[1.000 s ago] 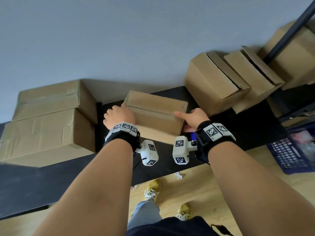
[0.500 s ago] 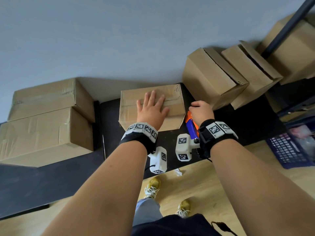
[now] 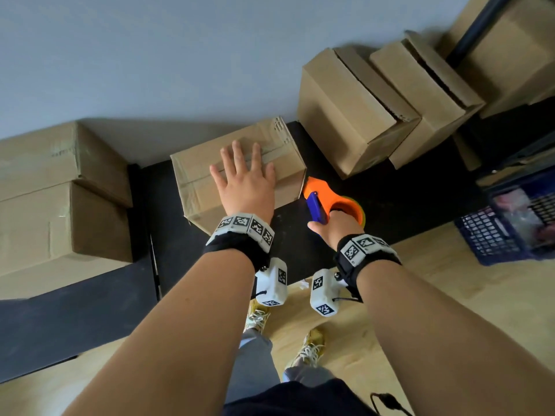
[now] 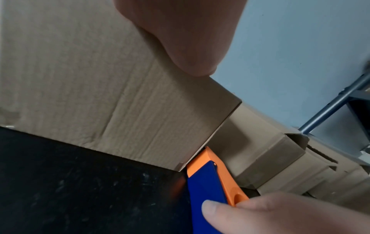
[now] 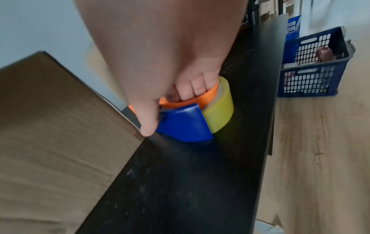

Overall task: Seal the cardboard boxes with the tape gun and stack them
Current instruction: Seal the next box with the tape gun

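Note:
A closed cardboard box (image 3: pixel 195 175) sits on the black table (image 3: pixel 390 202), its top seam partly taped. My left hand (image 3: pixel 243 178) lies flat on its top with the fingers spread and straight. In the left wrist view the box's front wall (image 4: pixel 100 95) fills the frame under the left hand (image 4: pixel 180 39). Just right of the box, the orange and blue tape gun (image 3: pixel 321 202) rests on the table with its nose at the box's lower right corner. My right hand (image 3: pixel 335 228) grips the tape gun (image 5: pixel 184 125), fingers curled inside the orange ring beside the yellow tape roll (image 5: pixel 220 107).
Two sealed boxes (image 3: pixel 45 199) are stacked at the left end of the table. Two open boxes (image 3: pixel 351 115) (image 3: pixel 420 94) lie tipped on their sides at the back right, near a dark shelf post (image 3: pixel 480 22). A blue basket (image 3: pixel 504 232) stands on the wooden floor to the right.
My left hand moved from the box's left edge onto its top and flattened. My right hand left the box and took hold of the tape gun. The box turned slightly.

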`<state>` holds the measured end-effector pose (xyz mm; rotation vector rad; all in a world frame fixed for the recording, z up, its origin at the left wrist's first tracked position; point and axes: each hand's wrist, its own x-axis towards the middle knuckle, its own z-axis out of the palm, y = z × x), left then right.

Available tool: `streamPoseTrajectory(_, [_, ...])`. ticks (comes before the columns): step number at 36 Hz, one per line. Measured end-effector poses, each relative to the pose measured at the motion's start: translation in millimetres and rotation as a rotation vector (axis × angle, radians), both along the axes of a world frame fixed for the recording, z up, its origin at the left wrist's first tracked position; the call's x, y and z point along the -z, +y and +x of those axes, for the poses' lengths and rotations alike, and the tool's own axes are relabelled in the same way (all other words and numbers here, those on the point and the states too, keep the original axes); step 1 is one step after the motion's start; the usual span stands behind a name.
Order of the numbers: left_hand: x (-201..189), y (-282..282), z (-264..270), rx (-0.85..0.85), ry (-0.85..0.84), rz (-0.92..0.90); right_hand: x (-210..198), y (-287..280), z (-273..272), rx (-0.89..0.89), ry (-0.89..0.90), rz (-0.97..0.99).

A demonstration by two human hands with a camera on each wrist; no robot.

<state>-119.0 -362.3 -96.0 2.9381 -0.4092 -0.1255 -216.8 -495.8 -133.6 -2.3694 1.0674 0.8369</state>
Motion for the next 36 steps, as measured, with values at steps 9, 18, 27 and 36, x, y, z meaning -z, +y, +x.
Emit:
streamPoseTrajectory(9, [0, 2, 2, -0.014, -0.01, -0.013, -12, 0, 14, 0.019, 0.075, -0.006])
streamPoseTrajectory(18, [-6, 3, -2, -0.028, 0.046, -0.037, -32, -24, 4, 0.376, -0.331, 0.159])
streamPoseTrajectory(27, [-25, 1, -9, -0.113, 0.039, 0.006, -81, -50, -3, 0.78, -0.576, 0.547])
streamPoseTrajectory(36, [-55, -30, 20, -0.046, 0.458, -0.568, -105, -56, -10, 0.678, -0.618, 0.492])
